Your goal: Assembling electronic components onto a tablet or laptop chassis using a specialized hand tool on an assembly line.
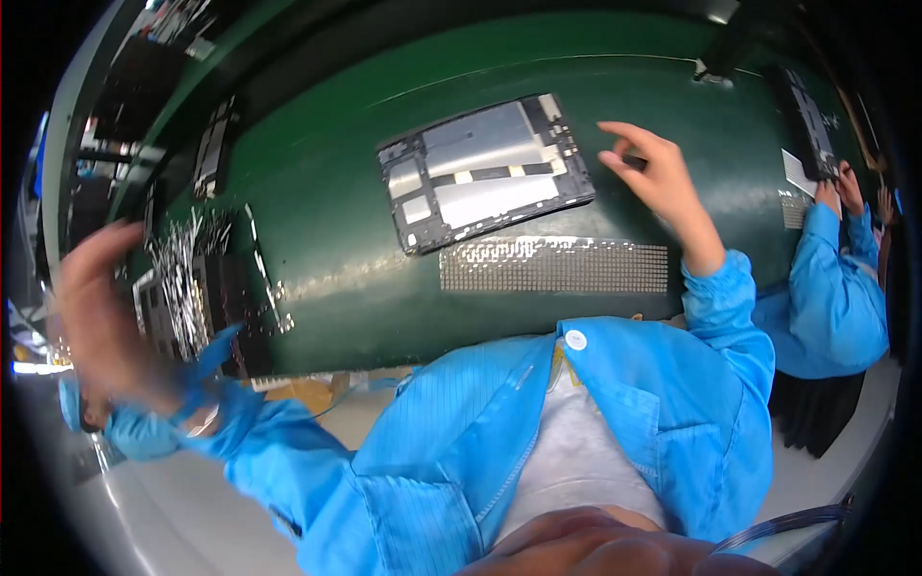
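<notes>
An opened tablet-like device housing (485, 171), black-framed with silver panels and a dark ribbon strip across it, lies slightly tilted on the green work surface (336, 278). Just off its right end hovers my right hand (655, 171), thumb and forefinger apart with nothing visible between them. Between the device and my body lies a sheet of small dark squares (552, 266) with a shiny clear part along its far edge. My left hand (106, 307) is far out to the left, smeared by motion, beside a heap of shiny silver strips (182, 274); its fingers cannot be made out.
Another dark device (213, 149) rests at the far left. To the right, a co-worker's hands (837, 192) are at a similar device (812, 125), with a white sheet (797, 173) close by. Dark shelving borders the left side. Another person in blue (139, 432) is at the lower left.
</notes>
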Tool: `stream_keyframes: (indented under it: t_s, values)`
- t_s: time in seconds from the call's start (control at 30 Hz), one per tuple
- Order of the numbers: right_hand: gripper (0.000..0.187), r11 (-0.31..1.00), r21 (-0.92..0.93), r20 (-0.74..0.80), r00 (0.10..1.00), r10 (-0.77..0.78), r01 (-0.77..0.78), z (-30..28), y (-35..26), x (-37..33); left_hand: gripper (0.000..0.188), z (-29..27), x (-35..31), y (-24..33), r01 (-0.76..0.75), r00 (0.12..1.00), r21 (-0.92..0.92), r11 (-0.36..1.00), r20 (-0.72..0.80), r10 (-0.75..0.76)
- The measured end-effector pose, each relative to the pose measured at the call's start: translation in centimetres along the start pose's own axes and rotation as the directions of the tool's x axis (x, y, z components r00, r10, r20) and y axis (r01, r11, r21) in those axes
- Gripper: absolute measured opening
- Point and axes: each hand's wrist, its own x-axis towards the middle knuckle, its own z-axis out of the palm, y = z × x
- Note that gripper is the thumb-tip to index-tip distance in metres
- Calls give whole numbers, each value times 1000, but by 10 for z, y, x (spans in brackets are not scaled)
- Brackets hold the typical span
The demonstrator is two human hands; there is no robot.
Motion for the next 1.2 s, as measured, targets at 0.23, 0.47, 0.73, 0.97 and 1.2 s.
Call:
stream_keyframes:
  t_s: [0.23, 0.47, 0.73, 0.97, 1.2]
  values:
    - [51, 968, -149, 515, 852, -98, 201, -24, -32, -52, 83, 154, -75, -18, 4, 875, -48, 999, 483, 20]
    - [63, 914, -258, 576, 809, -116, 314, -1, -35, -69, 83, 188, -75, -20, -65, 919, -35, 997, 386, 74]
    - [60, 840, -157, 659, 688, -302, 519, 52, -49, -27, 75, 198, -68, -26, -171, 923, 6, 985, 350, 159]
    - [55, 845, -125, 704, 647, -293, 519, 46, -48, -11, 67, 188, -34, -29, -101, 895, -6, 995, 436, 93]
    - [53, 877, -155, 656, 711, -253, 455, 57, -54, -17, 50, 178, -88, 20, -108, 789, -375, 921, 532, 309]
